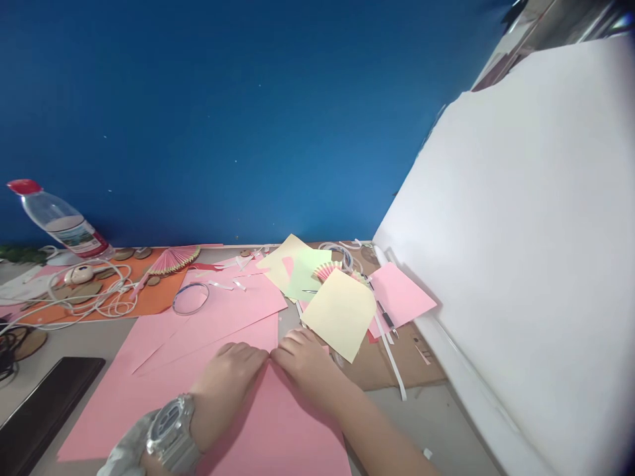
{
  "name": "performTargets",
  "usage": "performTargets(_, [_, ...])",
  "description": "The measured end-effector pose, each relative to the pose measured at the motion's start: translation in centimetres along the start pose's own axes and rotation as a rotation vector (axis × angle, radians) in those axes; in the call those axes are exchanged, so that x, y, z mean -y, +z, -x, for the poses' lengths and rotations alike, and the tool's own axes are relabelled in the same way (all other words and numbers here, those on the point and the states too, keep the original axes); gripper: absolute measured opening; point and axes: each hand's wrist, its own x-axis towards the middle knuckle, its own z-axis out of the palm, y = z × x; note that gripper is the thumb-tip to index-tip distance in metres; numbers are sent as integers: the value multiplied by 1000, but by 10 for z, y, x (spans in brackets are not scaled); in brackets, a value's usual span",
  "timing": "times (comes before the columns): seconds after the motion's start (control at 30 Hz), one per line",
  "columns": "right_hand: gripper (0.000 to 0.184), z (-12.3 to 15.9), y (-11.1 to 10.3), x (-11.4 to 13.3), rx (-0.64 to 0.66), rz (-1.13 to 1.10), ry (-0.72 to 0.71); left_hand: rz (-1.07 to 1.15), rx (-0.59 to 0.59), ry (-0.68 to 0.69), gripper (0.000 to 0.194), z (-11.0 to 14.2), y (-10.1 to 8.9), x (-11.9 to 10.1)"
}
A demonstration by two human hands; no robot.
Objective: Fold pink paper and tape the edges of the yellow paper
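My left hand, with a clear watch at its wrist, is closed, fingers curled under. Beside it my right hand is closed too, and the thumb sides of both meet in the middle. Between them they pinch the far edge of a pink sheet of paper, which spreads toward me under the forearms. The fingertips are partly hidden. Larger pink sheets lie under and left of my left hand. A pale yellow square of paper lies just beyond my right hand.
Pleated paper fans, a pen, a pink square and a ring lie around. At left are a bottle, tangled white cables and a black phone-like slab. A blue wall and white panel bound the table.
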Motion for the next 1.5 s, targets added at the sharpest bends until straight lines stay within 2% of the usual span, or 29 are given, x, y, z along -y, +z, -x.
performTargets(0.1, [18, 1, -2, 0, -26, -1, 28, 15, -46, 27, 24, -1, 6, 0])
performTargets(0.27, [22, 0, -3, -1, -16, -7, 44, -1, -154, 1, 26, 1, -2, 4])
performTargets(0.57, [19, -1, -1, -6, 17, -20, 52, -4, -84, -59, 23, 14, -10, 29])
performTargets(0.7, [24, -1, 0, -4, 21, -42, 66, -23, -74, -102, 23, 24, -13, 46])
performTargets(0.8, [23, 0, -1, -6, 19, -64, 82, -43, -99, -146, 22, 30, -15, 62])
performTargets(0.87, [22, 0, -2, -7, 20, -82, 96, -55, -161, -216, 22, 32, -15, 68])
performTargets(0.97, [23, 1, -5, -7, 21, -109, 114, 63, -278, -322, 26, 31, -10, 63])
performTargets(1.03, [26, 1, -6, -6, 21, -124, 121, 217, -300, -299, 28, 28, -3, 54])
performTargets(1.23, [29, 0, -4, -1, -4, -216, 108, 277, -271, -167, 24, 24, 17, 39])
performTargets(1.33, [25, -2, -2, 2, -19, -247, 117, 281, -298, -176, 23, 24, 18, 40])
performTargets(1.5, [19, -4, -5, 3, -56, -277, 152, 316, -223, -176, 21, 26, 13, 43])
